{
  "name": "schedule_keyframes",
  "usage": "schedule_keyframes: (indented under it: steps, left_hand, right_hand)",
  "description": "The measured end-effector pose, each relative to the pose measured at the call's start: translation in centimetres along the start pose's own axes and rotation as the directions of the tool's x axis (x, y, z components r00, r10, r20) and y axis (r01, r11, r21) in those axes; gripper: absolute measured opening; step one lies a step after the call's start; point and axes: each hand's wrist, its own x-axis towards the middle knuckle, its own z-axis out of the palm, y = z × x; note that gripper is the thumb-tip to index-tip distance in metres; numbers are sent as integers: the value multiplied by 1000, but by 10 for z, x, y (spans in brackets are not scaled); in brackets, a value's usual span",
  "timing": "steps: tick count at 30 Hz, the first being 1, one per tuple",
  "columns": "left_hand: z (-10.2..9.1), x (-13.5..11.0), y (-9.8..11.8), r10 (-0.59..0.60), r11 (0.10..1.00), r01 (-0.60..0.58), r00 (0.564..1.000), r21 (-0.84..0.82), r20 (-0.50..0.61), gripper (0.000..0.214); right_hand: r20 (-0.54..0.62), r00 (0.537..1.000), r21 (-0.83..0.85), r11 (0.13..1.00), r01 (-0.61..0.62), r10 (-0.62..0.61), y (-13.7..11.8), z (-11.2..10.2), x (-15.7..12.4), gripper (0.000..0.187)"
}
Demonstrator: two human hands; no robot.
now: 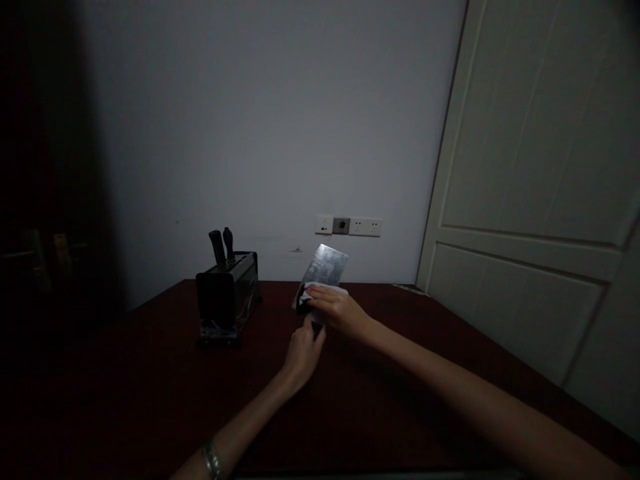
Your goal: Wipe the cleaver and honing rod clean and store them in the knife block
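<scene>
A cleaver (326, 265) with a broad, shiny blade is held up over the dark red table, blade pointing up and away. My left hand (303, 348) is closed around its dark handle. My right hand (336, 308) presses a white cloth (311, 291) with a dark patch against the lower part of the blade, fingers bent over the cloth. Part of the blade and most of the handle are hidden by my hands. To the left stands a black knife block (225, 297) with two black-handled tools (217, 248) upright in its top.
The dark red table (150, 387) reaches back to a pale wall with sockets (365, 227) low on it. A cream panelled door (525, 200) rises along the right. The left side is in deep shadow, with door handles (63, 250) faintly showing.
</scene>
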Motion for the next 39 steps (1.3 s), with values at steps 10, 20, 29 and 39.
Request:
schedule_keyframes:
  steps: [10, 20, 29, 39]
  left_hand:
    - [1, 2, 1, 43, 999, -44, 999, -25, -31, 22]
    - [4, 1, 2, 20, 1000, -21, 999, -12, -44, 27]
    - [-1, 3, -1, 51, 999, -51, 996, -3, -71, 29]
    - [-1, 2, -5, 60, 994, -65, 997, -83, -57, 27]
  right_hand:
    - [-8, 1000, 14, 1000, -7, 7, 1, -7, -22, 31]
    - [-73, 984, -41, 986, -164, 160, 12, -14, -19, 46]
    - [-45, 989, -34, 989, -142, 141, 6, -20, -15, 43]
    - [80, 996, -61, 998, -30, 35, -13, -22, -26, 38]
